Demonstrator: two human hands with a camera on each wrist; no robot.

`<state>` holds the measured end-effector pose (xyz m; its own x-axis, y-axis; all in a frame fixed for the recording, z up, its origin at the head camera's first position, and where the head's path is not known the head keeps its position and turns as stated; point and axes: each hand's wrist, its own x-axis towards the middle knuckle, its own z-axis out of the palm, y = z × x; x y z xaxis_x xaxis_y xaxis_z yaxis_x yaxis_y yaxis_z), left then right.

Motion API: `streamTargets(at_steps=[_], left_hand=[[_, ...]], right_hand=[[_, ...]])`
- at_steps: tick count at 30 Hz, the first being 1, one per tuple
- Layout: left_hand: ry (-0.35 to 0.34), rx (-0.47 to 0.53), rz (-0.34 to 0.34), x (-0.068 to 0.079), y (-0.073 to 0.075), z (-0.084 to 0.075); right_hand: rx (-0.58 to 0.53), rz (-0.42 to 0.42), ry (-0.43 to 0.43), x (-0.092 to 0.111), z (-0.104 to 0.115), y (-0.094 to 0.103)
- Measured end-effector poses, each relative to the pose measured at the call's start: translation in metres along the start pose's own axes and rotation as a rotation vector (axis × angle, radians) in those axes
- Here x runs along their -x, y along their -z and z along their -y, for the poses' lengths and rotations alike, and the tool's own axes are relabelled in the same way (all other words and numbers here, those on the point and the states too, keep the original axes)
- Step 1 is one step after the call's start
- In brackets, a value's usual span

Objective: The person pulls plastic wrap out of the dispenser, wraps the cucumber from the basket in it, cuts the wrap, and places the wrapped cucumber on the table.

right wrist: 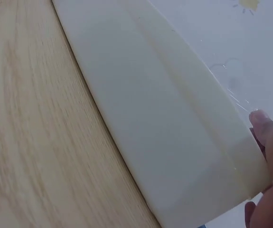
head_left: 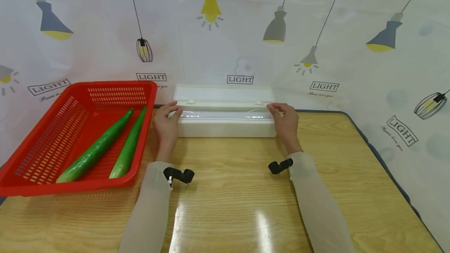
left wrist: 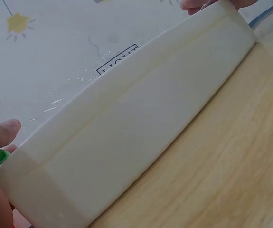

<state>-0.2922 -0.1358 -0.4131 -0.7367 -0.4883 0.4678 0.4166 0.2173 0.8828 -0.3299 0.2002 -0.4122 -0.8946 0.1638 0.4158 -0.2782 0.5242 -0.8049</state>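
A long white cling film dispenser (head_left: 226, 129) lies on the table against the back wall, its lid (head_left: 223, 93) raised. Clear cling film (head_left: 225, 114) stretches across the opening, glinting in the light. At the left end my left hand (head_left: 166, 125) pinches the film between thumb and fingers, next to a small green piece (left wrist: 1, 158). My right hand (head_left: 286, 123) pinches the film at the opposite end. From the right wrist view, the thumb (right wrist: 262, 122) sits just past the box's upper edge. The roll inside is mostly hidden by the front wall.
To the left stands a red plastic basket (head_left: 149, 128) holding two long green cucumbers (head_left: 100, 147). Behind the box hangs a white cloth (head_left: 239, 46) printed with lamps. The wooden table (head_left: 225, 190) has a dark edge (head_left: 372, 147) on the right.
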Motion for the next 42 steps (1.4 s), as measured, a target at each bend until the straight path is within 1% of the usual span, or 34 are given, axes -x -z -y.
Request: streamTargets(at_steps=[5, 8, 11, 14, 15, 18, 25, 29, 36, 40, 42], left_hand=[[0.01, -0.032, -0.018, -0.002, -0.001, 0.0], [0.012, -0.049, -0.039, -0.002, -0.004, -0.001], [0.044, -0.079, -0.083, -0.003, -0.006, -0.003], [0.118, -0.146, -0.122, -0.004, -0.006, -0.005], [0.138, -0.166, -0.13, -0.004, -0.006, -0.007], [0.153, -0.197, -0.126, -0.006, -0.006, -0.012], [0.086, -0.136, -0.132, -0.003, -0.012, -0.027], [0.054, -0.11, -0.146, -0.001, -0.015, -0.03], [0.036, -0.1, -0.162, -0.001, -0.015, -0.039], [0.026, -0.088, -0.158, -0.001, -0.015, -0.045], [0.037, -0.077, -0.158, -0.001, -0.014, -0.048]], right_hand=[[-0.002, -0.009, -0.044, -0.001, 0.0, -0.001], [-0.015, -0.012, -0.04, 0.0, 0.001, -0.001], [-0.034, -0.016, -0.035, -0.001, 0.003, 0.0], [-0.046, -0.016, -0.036, -0.002, 0.006, 0.0], [-0.045, -0.017, -0.037, -0.003, 0.007, 0.0], [-0.035, -0.025, -0.019, -0.005, 0.011, 0.001], [-0.024, -0.05, -0.037, -0.008, 0.019, 0.006], [-0.045, -0.063, 0.0, -0.007, 0.02, 0.007], [-0.094, -0.103, 0.092, -0.007, 0.028, 0.011], [-0.11, -0.122, 0.098, -0.008, 0.033, 0.014], [-0.121, -0.127, 0.09, -0.008, 0.035, 0.016]])
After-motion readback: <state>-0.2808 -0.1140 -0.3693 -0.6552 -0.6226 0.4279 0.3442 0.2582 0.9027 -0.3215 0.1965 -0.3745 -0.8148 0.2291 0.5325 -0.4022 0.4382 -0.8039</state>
